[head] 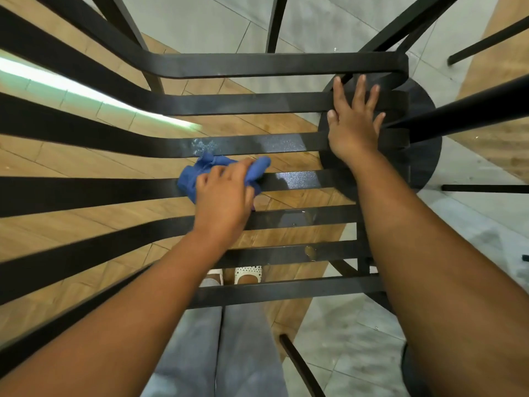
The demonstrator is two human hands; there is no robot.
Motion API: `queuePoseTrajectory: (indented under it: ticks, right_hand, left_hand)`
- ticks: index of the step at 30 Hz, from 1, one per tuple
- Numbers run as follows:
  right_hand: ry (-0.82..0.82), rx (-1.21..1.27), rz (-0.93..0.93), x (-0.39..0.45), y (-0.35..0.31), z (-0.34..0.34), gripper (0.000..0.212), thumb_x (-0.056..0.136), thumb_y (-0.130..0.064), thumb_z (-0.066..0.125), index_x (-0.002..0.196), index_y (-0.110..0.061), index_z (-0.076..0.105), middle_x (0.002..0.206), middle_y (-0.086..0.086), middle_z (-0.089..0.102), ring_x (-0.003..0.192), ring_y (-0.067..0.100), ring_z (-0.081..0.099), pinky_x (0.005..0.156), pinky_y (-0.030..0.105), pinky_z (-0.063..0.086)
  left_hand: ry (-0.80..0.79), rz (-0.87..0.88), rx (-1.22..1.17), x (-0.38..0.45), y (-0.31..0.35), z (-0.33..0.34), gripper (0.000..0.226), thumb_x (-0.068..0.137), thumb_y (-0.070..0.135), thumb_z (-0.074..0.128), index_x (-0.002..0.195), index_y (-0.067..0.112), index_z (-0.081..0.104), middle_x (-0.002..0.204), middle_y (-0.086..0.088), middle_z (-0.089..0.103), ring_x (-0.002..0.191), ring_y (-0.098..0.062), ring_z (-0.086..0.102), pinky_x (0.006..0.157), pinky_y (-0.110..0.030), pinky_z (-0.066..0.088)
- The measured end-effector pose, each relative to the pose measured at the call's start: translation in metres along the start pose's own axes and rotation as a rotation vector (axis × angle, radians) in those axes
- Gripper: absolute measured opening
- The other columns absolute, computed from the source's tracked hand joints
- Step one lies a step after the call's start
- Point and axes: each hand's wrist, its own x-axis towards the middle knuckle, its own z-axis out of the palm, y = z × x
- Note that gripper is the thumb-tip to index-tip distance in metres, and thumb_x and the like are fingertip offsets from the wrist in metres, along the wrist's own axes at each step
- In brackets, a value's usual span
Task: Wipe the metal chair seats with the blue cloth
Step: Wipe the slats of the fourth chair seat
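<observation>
A black metal chair seat (257, 103) made of flat slats fills the head view, seen from above. My left hand (224, 193) grips a bunched blue cloth (200, 170) and presses it onto a middle slat. Wet patches shine on the slats to the right of the cloth. My right hand (355, 121) lies flat with fingers spread on the slats at the seat's right side.
Wooden floor and grey tiles show through the slats. A round black table base (423, 156) sits under the seat's right edge. Other black chair legs and bars (486, 44) cross the upper right. My feet in white shoes (247, 275) stand beneath the near slats.
</observation>
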Motion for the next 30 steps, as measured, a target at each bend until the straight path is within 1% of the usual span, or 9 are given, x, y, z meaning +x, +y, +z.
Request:
queuePoseTrajectory:
  ticks: [3, 5, 7, 9, 11, 13, 21, 27, 30]
  right_hand:
    - [0.013, 0.002, 0.006, -0.001, 0.000, 0.002, 0.055, 0.103, -0.023, 0.029, 0.150, -0.033, 0.004, 0.158, 0.006, -0.014, 0.143, 0.031, -0.017, 0.113, 0.058, -0.001]
    - [0.013, 0.006, 0.009, -0.001, 0.000, 0.002, 0.055, 0.103, -0.023, 0.029, 0.150, -0.033, 0.004, 0.158, 0.006, -0.014, 0.143, 0.030, -0.018, 0.113, 0.058, -0.001]
    - [0.010, 0.011, 0.010, -0.001, -0.001, 0.002, 0.055, 0.103, -0.022, 0.030, 0.150, -0.033, 0.003, 0.158, 0.006, -0.014, 0.143, 0.030, -0.018, 0.113, 0.058, -0.002]
    - [0.015, 0.010, 0.010, 0.000, -0.001, 0.001, 0.055, 0.103, -0.022, 0.030, 0.150, -0.033, 0.003, 0.158, 0.006, -0.014, 0.143, 0.030, -0.018, 0.113, 0.058, -0.002]
    - [0.015, 0.002, 0.010, 0.000, -0.002, 0.002, 0.055, 0.103, -0.022, 0.030, 0.150, -0.033, 0.003, 0.158, 0.006, -0.014, 0.143, 0.031, -0.018, 0.113, 0.058, -0.002]
    - [0.025, -0.008, 0.015, -0.001, -0.003, 0.003, 0.056, 0.103, -0.022, 0.029, 0.150, -0.033, 0.003, 0.158, 0.006, -0.014, 0.143, 0.031, -0.018, 0.113, 0.057, -0.002]
    - [0.024, -0.028, -0.003, -0.009, -0.009, 0.010, 0.056, 0.102, -0.034, 0.026, 0.151, -0.030, -0.002, 0.157, 0.008, -0.016, 0.142, 0.034, -0.019, 0.114, 0.051, -0.007]
    - [-0.035, -0.021, -0.026, -0.009, -0.007, 0.006, 0.058, 0.102, -0.036, 0.027, 0.150, -0.030, -0.005, 0.156, 0.008, -0.020, 0.142, 0.033, -0.021, 0.114, 0.051, -0.008]
    - [-0.051, -0.019, -0.027, -0.009, -0.008, 0.004, 0.059, 0.102, -0.036, 0.027, 0.150, -0.031, -0.007, 0.156, 0.008, -0.021, 0.141, 0.033, -0.022, 0.113, 0.052, -0.008]
  left_hand:
    - [0.160, -0.015, -0.084, -0.013, -0.011, -0.038, 0.040, 0.085, 0.025, 0.031, 0.107, 0.011, 0.061, 0.093, -0.011, 0.064, 0.089, -0.028, 0.057, 0.087, -0.040, 0.034]
    - [0.122, 0.032, -0.102, -0.031, -0.014, -0.039, 0.051, 0.080, 0.030, 0.028, 0.116, 0.013, 0.060, 0.111, -0.010, 0.064, 0.106, -0.026, 0.056, 0.096, -0.040, 0.032]
    - [-0.033, 0.065, 0.000, -0.048, -0.015, -0.015, 0.065, 0.081, 0.036, 0.025, 0.141, 0.013, 0.039, 0.146, -0.011, 0.039, 0.138, -0.029, 0.029, 0.109, -0.052, 0.022]
    - [-0.124, 0.092, 0.165, -0.057, -0.017, 0.019, 0.070, 0.085, 0.043, 0.023, 0.149, 0.017, 0.015, 0.156, -0.012, 0.012, 0.142, -0.037, 0.004, 0.108, -0.065, 0.010]
    - [-0.087, 0.093, 0.237, -0.059, -0.017, 0.045, 0.070, 0.089, 0.051, 0.023, 0.150, 0.020, 0.008, 0.157, -0.011, 0.006, 0.141, -0.041, -0.001, 0.107, -0.065, -0.002]
    - [-0.043, 0.136, 0.275, -0.056, -0.010, 0.057, 0.071, 0.089, 0.057, 0.023, 0.149, 0.021, 0.008, 0.156, -0.010, 0.008, 0.141, -0.041, 0.002, 0.108, -0.061, -0.007]
    - [-0.003, 0.276, 0.203, -0.043, 0.035, 0.068, 0.057, 0.096, 0.054, 0.019, 0.145, 0.027, 0.030, 0.155, -0.002, 0.023, 0.142, -0.035, 0.014, 0.110, -0.061, 0.009]
    - [0.010, 0.231, 0.313, -0.058, -0.020, 0.056, 0.052, 0.092, 0.041, 0.030, 0.141, 0.026, 0.032, 0.153, -0.001, 0.022, 0.140, -0.033, 0.016, 0.109, -0.059, 0.012]
    - [0.015, 0.228, 0.360, -0.064, -0.062, 0.039, 0.049, 0.091, 0.041, 0.030, 0.133, 0.019, 0.040, 0.141, -0.008, 0.032, 0.131, -0.034, 0.027, 0.107, -0.053, 0.014]
